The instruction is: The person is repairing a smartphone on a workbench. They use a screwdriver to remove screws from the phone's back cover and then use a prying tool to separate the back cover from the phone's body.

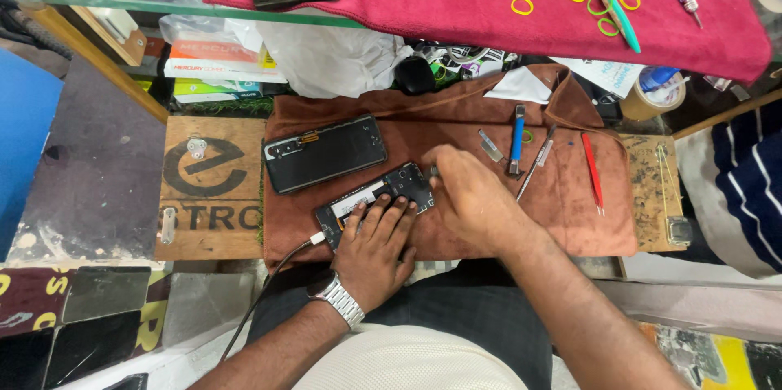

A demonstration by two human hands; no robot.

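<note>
Opened phone [376, 196], back cover off and circuit boards showing, is lying at an angle on the brown cloth [570, 203], near the front edge of the wooden work board [213, 186]. Left hand [376, 247] is pressing down on it, fingers [389, 209] spread flat across its lower half, a metal watch [340, 295] sitting on that wrist. Right hand [471, 199] is curling over the phone's upper end, fingertips bunched together, and I cannot tell what they are pinching. A white-tipped cable [281, 264] is running into the phone's lower end. Just beside it, further back, the black back cover [324, 153] is resting. Well apart to the right, a blue-handled tool [517, 139] and red tweezers [592, 172] are lying on the cloth.
</note>
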